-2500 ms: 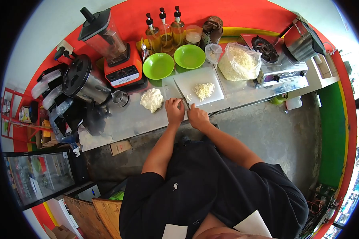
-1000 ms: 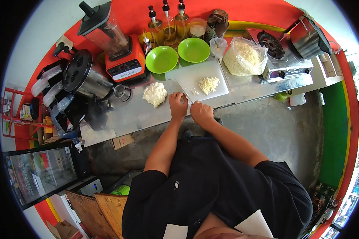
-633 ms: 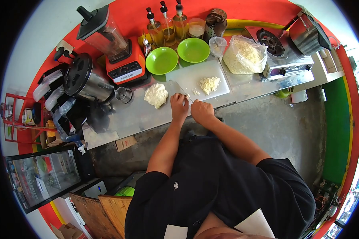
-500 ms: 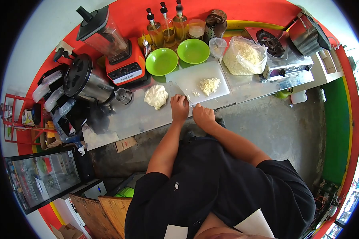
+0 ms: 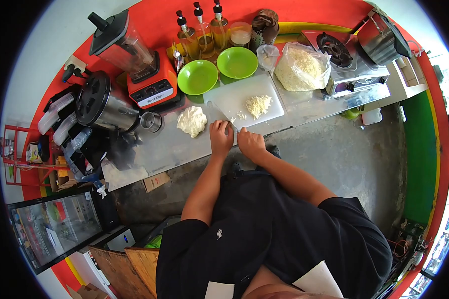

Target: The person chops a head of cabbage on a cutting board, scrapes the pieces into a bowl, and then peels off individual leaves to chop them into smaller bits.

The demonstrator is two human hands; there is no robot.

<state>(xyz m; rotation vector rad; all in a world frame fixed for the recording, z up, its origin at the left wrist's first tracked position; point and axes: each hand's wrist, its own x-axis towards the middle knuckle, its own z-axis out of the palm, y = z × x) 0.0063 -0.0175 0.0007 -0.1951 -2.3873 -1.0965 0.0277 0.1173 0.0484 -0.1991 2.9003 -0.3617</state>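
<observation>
A white cutting board (image 5: 224, 93) lies on the metal counter with a pile of pale shreds (image 5: 258, 106), which look like shredded cabbage, and a few loose bits near its front edge. My right hand (image 5: 251, 141) is closed at the handle end of a knife (image 5: 217, 110), whose blade points away to the left over the board's left corner. Beside it my left hand (image 5: 221, 137) is closed at the board's front left edge, its fingers curled near the blade; what they hold is hidden. A pale crinkled lump (image 5: 192, 121) rests left of the board.
Two green bowls (image 5: 198, 77) stand behind the board, with pump bottles (image 5: 205, 37) farther back. A red blender (image 5: 153, 89) and a steel pot (image 5: 115, 107) are left. A bag of pale shreds (image 5: 303, 70) and a gas stove (image 5: 356, 77) are right.
The whole view has shifted slightly left. Both hands stay close together at the board's front edge, with the knife in nearly the same position.
</observation>
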